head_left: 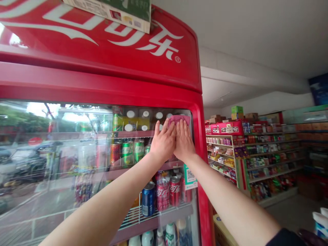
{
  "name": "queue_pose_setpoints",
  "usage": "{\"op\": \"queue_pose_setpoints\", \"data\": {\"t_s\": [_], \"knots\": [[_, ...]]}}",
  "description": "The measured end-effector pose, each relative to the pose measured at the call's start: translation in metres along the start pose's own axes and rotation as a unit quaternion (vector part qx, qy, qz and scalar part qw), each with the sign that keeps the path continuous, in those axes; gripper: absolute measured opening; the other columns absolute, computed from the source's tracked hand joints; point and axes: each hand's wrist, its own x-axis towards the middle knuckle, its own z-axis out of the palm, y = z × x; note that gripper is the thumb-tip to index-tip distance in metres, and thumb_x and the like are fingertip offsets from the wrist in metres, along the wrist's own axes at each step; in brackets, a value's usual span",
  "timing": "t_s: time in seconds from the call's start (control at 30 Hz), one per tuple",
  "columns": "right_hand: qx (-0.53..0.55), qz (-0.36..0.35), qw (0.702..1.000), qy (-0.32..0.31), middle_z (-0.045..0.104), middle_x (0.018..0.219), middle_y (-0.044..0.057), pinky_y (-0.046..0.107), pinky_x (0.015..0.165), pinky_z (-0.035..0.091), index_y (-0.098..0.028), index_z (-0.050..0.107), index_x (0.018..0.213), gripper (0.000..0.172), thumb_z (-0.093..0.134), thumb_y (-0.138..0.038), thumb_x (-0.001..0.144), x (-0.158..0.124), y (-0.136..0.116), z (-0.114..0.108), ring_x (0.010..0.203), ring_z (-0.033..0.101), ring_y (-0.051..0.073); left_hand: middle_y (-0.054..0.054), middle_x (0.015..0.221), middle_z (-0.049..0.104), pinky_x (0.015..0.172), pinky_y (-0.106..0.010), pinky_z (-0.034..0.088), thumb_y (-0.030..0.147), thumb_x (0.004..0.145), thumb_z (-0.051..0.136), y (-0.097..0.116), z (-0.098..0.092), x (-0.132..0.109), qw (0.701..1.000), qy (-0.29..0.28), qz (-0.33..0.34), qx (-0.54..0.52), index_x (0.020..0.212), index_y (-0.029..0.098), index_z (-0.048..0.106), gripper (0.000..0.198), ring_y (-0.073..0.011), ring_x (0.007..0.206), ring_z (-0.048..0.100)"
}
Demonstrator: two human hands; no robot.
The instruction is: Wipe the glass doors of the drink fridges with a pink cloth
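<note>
A pink cloth [186,119] is pressed against the glass door [153,164] of a red drinks cooler, near the door's upper right corner. My right hand [183,140] holds it there, fingers straight and close together over the cloth. Beside it, my left hand [163,140] lies open with fingers spread, its fingertips at the cloth's left edge and its inner side touching my right hand. Both arms reach upward. The palms, and most of the cloth beneath the fingers, are hidden. Behind the glass stand green cans [127,152], a blue can [148,199] and red cans [175,191].
The cooler's red frame [198,136] borders the glass on the right. A green QR-code sticker [190,177] is below my right hand. A box [123,13] overhangs the cooler's top. Stocked store shelves [271,150] stand at right; street reflections cover the left glass.
</note>
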Motion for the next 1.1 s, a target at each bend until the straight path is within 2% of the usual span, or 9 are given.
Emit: {"op": "queue_pose_setpoints", "data": {"t_s": [0.1, 0.17, 0.23, 0.33, 0.53, 0.77, 0.93, 1.1], "knots": [[0.003, 0.022, 1.0, 0.021, 0.024, 0.183, 0.029, 0.063, 0.14, 0.028, 0.004, 0.027, 0.175, 0.074, 0.04, -0.02, 0.106, -0.006, 0.026, 0.007, 0.175, 0.019, 0.037, -0.012, 0.177, 0.047, 0.14, -0.073, 0.014, 0.026, 0.11, 0.038, 0.015, 0.009, 0.015, 1.0, -0.015, 0.022, -0.008, 0.172, 0.017, 0.044, 0.063, -0.0385, 0.174, 0.023], [0.007, 0.03, 0.999, 0.034, 0.023, 0.184, 0.027, 0.062, 0.14, 0.027, 0.002, 0.025, 0.176, 0.075, 0.04, -0.022, 0.106, -0.007, 0.033, 0.012, 0.175, 0.017, 0.036, -0.011, 0.178, 0.046, 0.14, -0.072, 0.014, 0.026, 0.111, 0.038, 0.018, 0.011, 0.02, 0.999, -0.022, 0.027, -0.007, 0.173, 0.019, 0.042, 0.063, -0.0374, 0.174, 0.023], [0.011, 0.042, 0.998, 0.045, 0.021, 0.185, 0.027, 0.061, 0.141, 0.026, 0.003, 0.023, 0.176, 0.077, 0.042, -0.025, 0.106, -0.007, 0.03, 0.017, 0.176, 0.015, 0.036, -0.009, 0.179, 0.045, 0.141, -0.071, 0.013, 0.027, 0.111, 0.037, 0.016, 0.011, 0.02, 0.999, -0.025, 0.03, -0.004, 0.174, 0.018, 0.042, 0.063, -0.0366, 0.174, 0.023], [0.019, 0.069, 0.996, 0.061, 0.02, 0.185, 0.029, 0.062, 0.14, 0.024, 0.006, 0.021, 0.175, 0.079, 0.044, -0.027, 0.106, -0.003, 0.008, 0.021, 0.176, 0.013, 0.038, -0.008, 0.18, 0.043, 0.142, -0.069, 0.012, 0.028, 0.112, 0.035, 0.0, 0.005, 0.011, 0.999, -0.025, 0.033, 0.001, 0.173, 0.016, 0.043, 0.062, -0.0355, 0.174, 0.022], [0.064, 0.038, 0.995, 0.059, 0.017, 0.187, 0.026, 0.062, 0.141, 0.018, 0.002, 0.02, 0.176, 0.08, 0.042, -0.028, 0.105, 0.017, -0.064, 0.013, 0.176, 0.01, 0.037, -0.005, 0.181, 0.041, 0.142, -0.07, 0.013, 0.031, 0.113, 0.033, -0.057, -0.023, -0.025, 1.0, -0.007, -0.003, 0.005, 0.175, 0.02, 0.04, 0.063, -0.0348, 0.175, 0.021], [0.097, -0.008, 0.992, 0.076, 0.022, 0.185, 0.026, 0.062, 0.142, 0.016, 0.003, 0.028, 0.174, 0.075, 0.039, -0.026, 0.105, 0.039, -0.162, 0.003, 0.175, 0.014, 0.039, -0.002, 0.181, 0.041, 0.142, -0.069, 0.01, 0.033, 0.113, 0.038, -0.131, -0.068, -0.081, 0.999, 0.003, -0.047, 0.017, 0.174, 0.023, 0.041, 0.062, -0.034, 0.175, 0.021], [0.109, -0.041, 0.99, 0.081, 0.02, 0.186, 0.025, 0.06, 0.142, 0.014, 0.002, 0.028, 0.175, 0.076, 0.043, -0.027, 0.106, 0.052, -0.233, 0.0, 0.175, 0.014, 0.038, -0.002, 0.181, 0.04, 0.142, -0.069, 0.009, 0.034, 0.112, 0.041, -0.182, -0.099, -0.122, 0.996, 0.015, -0.073, 0.039, 0.174, 0.025, 0.041, 0.063, -0.0351, 0.174, 0.022], [0.133, -0.064, 0.985, 0.088, 0.023, 0.186, 0.023, 0.061, 0.142, 0.014, -0.001, 0.03, 0.175, 0.074, 0.042, -0.024, 0.106, 0.062, -0.301, -0.002, 0.175, 0.017, 0.037, -0.004, 0.178, 0.046, 0.142, -0.068, 0.008, 0.035, 0.112, 0.043, -0.23, -0.131, -0.161, 0.994, 0.025, -0.088, 0.067, 0.172, 0.024, 0.045, 0.061, -0.0367, 0.173, 0.025]]}}
